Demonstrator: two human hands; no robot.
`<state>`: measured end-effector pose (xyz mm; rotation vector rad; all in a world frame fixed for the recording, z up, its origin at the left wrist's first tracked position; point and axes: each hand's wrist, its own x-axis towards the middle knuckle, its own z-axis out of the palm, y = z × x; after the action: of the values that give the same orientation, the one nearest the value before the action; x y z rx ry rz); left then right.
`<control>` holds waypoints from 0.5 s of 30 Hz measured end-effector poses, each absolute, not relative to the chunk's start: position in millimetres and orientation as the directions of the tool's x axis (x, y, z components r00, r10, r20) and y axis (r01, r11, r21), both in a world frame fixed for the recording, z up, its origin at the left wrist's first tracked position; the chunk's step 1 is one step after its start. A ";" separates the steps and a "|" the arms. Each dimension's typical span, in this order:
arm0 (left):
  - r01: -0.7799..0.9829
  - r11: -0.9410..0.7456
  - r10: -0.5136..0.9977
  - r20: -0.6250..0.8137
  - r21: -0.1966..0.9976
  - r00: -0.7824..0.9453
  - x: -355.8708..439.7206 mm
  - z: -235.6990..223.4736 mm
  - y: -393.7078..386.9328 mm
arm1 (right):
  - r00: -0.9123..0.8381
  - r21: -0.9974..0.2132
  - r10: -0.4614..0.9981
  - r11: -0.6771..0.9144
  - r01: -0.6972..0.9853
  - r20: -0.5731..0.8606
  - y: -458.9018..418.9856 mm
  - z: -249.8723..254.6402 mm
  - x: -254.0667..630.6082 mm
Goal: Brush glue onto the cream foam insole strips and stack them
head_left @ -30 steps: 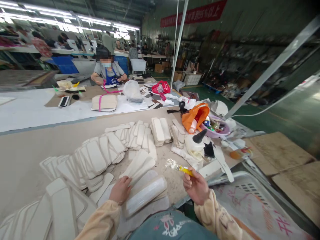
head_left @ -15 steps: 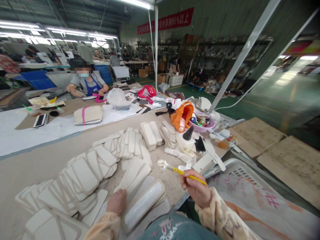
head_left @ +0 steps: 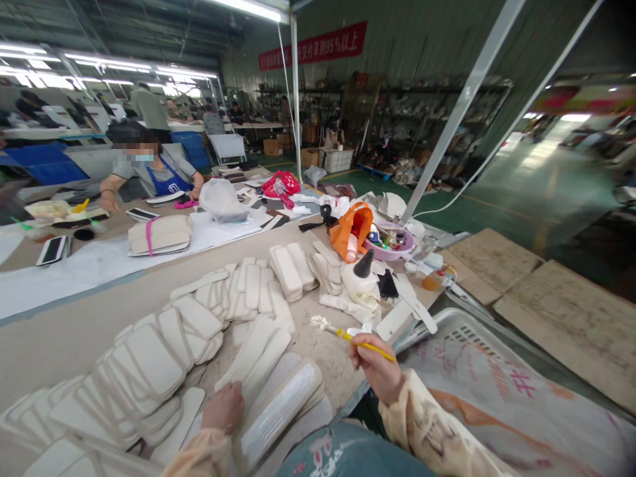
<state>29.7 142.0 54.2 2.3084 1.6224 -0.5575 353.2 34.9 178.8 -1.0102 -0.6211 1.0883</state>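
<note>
My right hand (head_left: 376, 366) is closed round a yellow-handled brush (head_left: 348, 335), whose white bristles point left above the bare table top. My left hand (head_left: 223, 409) rests with curled fingers on a stack of long cream pieces (head_left: 275, 412) at the near edge; its fingertips are hidden. Many more cream pieces (head_left: 159, 358) lie overlapped in rows to the left and behind. A white glue bottle with a black nozzle (head_left: 362, 278) stands beyond the brush.
An orange bag (head_left: 354, 228) and a pink bowl (head_left: 392, 246) of small items sit at the far right. A grey crate (head_left: 450, 328) with a printed sack stands to my right. A person in a blue apron (head_left: 149, 175) works across the table.
The view has swung up and right. My right hand has turned the brush from upright to lying level, bristles left. My left hand has stayed on the stack.
</note>
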 end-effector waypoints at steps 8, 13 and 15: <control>0.954 -0.298 0.853 -0.451 -0.010 0.262 22.2 64.7 140.6 | 0.405 -0.932 0.912 0.094 -0.349 -0.060 28.2 161.5 358.0; 0.959 -0.281 0.869 -0.430 -0.018 0.247 13.6 70.1 139.4 | 0.397 -0.943 0.916 0.078 -0.322 -0.060 26.5 152.2 361.8; 0.960 -0.278 0.874 -0.421 -0.021 0.244 11.1 72.7 140.2 | 0.396 -0.949 0.917 0.075 -0.308 -0.056 26.8 147.9 363.2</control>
<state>11.1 140.2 72.7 2.2755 1.7188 -0.5213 363.2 26.8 147.9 -1.1328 -0.6842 1.0345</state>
